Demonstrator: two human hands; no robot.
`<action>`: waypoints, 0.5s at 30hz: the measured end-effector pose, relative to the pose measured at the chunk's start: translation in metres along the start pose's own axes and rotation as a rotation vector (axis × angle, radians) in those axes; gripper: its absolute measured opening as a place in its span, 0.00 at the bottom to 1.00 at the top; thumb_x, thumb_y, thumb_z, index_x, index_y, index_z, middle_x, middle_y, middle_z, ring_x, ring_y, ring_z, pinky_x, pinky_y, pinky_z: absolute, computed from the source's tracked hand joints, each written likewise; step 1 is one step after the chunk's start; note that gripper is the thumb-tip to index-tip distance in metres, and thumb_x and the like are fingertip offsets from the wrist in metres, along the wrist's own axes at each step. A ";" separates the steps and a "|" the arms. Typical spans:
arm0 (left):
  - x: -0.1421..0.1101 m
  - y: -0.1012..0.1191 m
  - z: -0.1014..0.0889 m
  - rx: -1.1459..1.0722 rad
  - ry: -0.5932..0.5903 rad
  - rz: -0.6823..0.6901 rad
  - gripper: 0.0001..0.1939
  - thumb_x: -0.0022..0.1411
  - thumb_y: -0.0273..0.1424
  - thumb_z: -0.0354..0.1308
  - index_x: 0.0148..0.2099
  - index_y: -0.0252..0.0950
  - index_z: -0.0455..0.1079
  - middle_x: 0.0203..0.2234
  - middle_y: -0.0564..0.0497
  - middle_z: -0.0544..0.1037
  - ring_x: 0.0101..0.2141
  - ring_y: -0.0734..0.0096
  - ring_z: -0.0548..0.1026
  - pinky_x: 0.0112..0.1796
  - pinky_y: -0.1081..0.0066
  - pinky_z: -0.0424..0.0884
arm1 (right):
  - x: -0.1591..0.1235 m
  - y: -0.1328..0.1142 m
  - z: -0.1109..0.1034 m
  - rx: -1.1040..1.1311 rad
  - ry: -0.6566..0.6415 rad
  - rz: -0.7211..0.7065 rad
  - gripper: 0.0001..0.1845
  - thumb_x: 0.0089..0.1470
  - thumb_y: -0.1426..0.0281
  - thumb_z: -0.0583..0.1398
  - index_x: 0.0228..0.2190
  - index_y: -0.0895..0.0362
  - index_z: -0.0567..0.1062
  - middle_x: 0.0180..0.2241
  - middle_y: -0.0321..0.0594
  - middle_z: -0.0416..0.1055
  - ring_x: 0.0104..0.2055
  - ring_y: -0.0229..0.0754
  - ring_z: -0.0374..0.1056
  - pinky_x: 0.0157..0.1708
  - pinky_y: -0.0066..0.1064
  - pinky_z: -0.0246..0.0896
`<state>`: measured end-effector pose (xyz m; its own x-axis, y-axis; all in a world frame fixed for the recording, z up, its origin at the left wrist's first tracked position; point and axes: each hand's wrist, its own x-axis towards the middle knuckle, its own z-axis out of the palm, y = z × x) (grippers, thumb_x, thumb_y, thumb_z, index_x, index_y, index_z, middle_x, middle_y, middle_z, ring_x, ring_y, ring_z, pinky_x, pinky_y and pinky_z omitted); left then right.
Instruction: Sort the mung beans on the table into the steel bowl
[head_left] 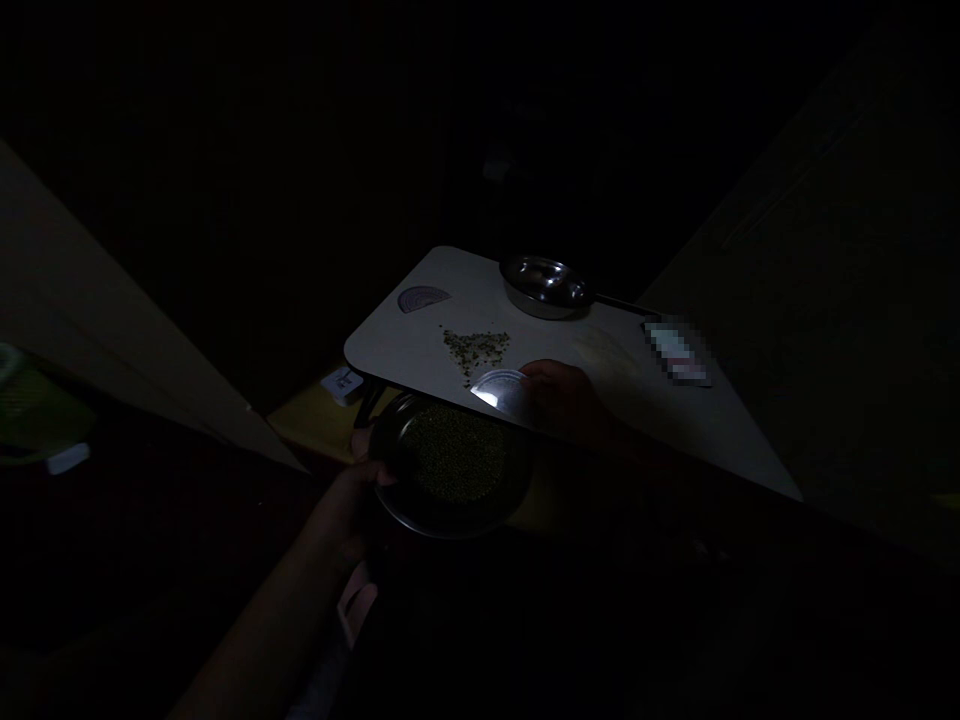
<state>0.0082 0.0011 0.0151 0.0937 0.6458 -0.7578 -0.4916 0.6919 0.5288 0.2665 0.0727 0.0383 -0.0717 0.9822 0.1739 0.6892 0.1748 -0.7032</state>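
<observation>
The scene is very dark. My left hand [360, 480] grips the left rim of a round metal plate [397, 505] full of small greenish grains [454, 455], held just below the near edge of a small white table [405, 345]. My right hand [566, 400] rests on the table edge, fingers closed on a shiny flat metal piece [501, 388]. A small pile of grains [476, 348] lies on the table just behind that piece.
A steel bowl [544, 285] stands at the table's far side, with a dark handle-like bar to its right. A small semicircular object [422, 297] lies at the far left of the table. A small packet [679, 352] lies at the right. Pale panels flank both sides.
</observation>
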 end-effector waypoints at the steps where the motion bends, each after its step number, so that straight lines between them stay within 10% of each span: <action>1: 0.002 0.000 -0.002 0.003 -0.010 -0.001 0.06 0.32 0.21 0.57 0.19 0.35 0.68 0.13 0.52 0.69 0.18 0.72 0.66 0.22 0.71 0.65 | 0.001 0.001 -0.001 -0.002 0.009 0.012 0.11 0.52 0.63 0.58 0.32 0.56 0.77 0.34 0.43 0.79 0.36 0.45 0.74 0.37 0.35 0.67; 15: 0.001 -0.002 -0.003 -0.004 -0.017 0.004 0.06 0.37 0.19 0.57 0.23 0.34 0.68 0.15 0.51 0.70 0.18 0.70 0.68 0.23 0.69 0.69 | 0.006 0.006 0.001 0.056 0.069 0.020 0.19 0.50 0.52 0.60 0.29 0.56 0.76 0.29 0.41 0.77 0.32 0.44 0.72 0.31 0.32 0.65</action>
<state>0.0062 -0.0007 0.0126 0.1068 0.6540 -0.7489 -0.4956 0.6880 0.5302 0.2695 0.0794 0.0349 -0.0070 0.9788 0.2048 0.6485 0.1604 -0.7441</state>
